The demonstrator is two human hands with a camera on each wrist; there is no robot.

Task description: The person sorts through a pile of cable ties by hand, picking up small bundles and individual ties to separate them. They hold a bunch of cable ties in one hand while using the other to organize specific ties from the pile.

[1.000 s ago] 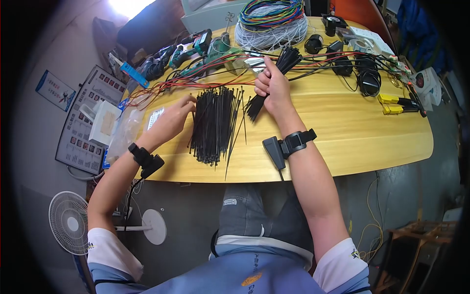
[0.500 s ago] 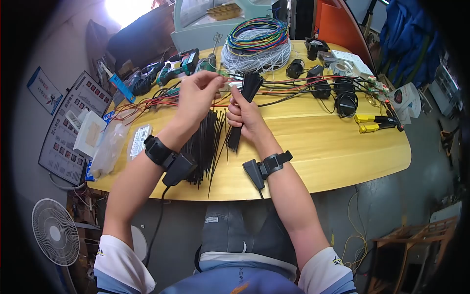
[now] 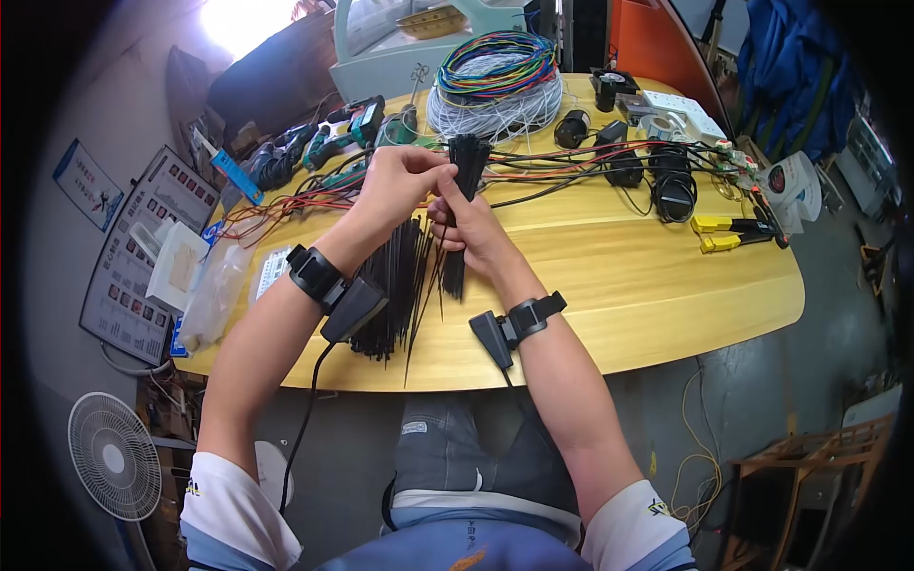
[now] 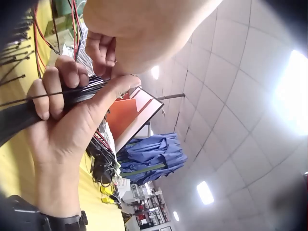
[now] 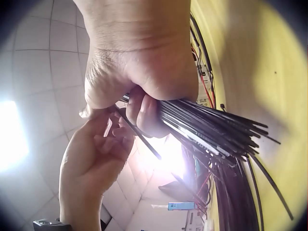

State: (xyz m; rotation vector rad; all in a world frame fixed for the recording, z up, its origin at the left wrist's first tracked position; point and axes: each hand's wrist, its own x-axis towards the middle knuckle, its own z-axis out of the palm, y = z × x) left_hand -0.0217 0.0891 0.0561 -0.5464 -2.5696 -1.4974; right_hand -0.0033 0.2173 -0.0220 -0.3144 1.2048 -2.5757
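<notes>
Upright over the table, a thick bundle of black cable ties (image 3: 468,167) is gripped by my right hand (image 3: 476,233). Its tails fan out below the palm in the right wrist view. My left hand (image 3: 392,188) meets the right thumb at the bundle's side and pinches a single cable tie (image 5: 141,136), which slants down apart from the bundle. The left fingertips are partly hidden behind the right hand in the right wrist view. A loose pile of black cable ties (image 3: 381,319) lies on the table beneath my left forearm.
Red and black wires (image 3: 543,171) run across the table (image 3: 619,285) behind my hands. Coiled cable (image 3: 495,100) and power drills (image 3: 328,143) stand farther back. Yellow-handled pliers (image 3: 724,233) lie at the right, a plastic bag (image 3: 217,295) at the left.
My left hand has left the cable tie pile, risen to the right and come against the bundle, now with a single tie. The right hand keeps its grip; the bundle stands more upright.
</notes>
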